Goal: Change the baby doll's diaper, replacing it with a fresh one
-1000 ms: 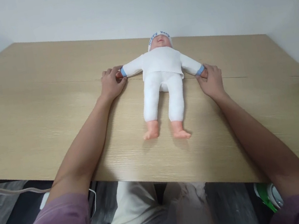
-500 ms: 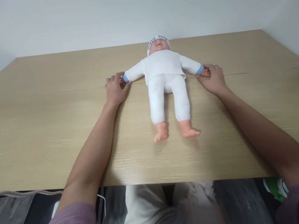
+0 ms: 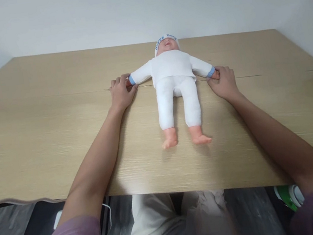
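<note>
A baby doll (image 3: 172, 68) lies on its back on the wooden table (image 3: 60, 139), feet toward me and arms spread out sideways. It wears a white top and trousers with blue cuffs, and a white cap (image 3: 159, 41) with blue lettering. My left hand (image 3: 121, 92) is closed around the doll's hand at the left. At the right, my right hand (image 3: 224, 81) grips the doll's other hand between thumb and fingers. Both of the doll's feet are bare and rest on the tabletop.
A pale wall (image 3: 129, 11) stands behind the table's far edge. Thin seams run across the tabletop. A pale cable (image 3: 18, 201) runs along the near left edge. Below the near right edge is a green and white object (image 3: 288, 196), partly hidden by my arm.
Almost nothing differs. The view has shifted slightly, and both hands still hold the doll's hands in the same spread pose.
</note>
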{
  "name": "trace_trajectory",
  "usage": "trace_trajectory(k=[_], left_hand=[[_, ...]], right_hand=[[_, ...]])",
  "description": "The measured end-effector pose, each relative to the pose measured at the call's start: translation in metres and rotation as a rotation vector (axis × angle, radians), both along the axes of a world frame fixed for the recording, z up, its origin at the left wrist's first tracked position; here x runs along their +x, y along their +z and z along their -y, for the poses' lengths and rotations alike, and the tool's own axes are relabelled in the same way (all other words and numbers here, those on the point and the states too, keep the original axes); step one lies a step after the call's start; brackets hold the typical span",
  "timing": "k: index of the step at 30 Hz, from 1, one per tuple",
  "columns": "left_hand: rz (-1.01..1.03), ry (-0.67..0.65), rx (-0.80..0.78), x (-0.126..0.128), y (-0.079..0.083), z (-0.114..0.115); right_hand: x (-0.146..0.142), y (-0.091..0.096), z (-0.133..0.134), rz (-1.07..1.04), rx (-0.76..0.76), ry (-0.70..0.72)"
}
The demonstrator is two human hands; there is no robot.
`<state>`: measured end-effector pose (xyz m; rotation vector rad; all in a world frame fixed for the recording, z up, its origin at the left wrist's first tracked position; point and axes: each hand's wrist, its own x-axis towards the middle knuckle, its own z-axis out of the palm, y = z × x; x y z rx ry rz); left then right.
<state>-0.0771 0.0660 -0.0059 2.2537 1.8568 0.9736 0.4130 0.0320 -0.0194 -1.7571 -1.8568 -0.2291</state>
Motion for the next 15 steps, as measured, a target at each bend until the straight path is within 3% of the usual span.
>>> trace_trajectory(k=[15], left_hand=[[0.059,-0.021,0.010,-0.0014,-0.0035,-0.0031]], right_hand=[[-0.0002,0.0004,0.0002,-0.096,0.009,0.010]])
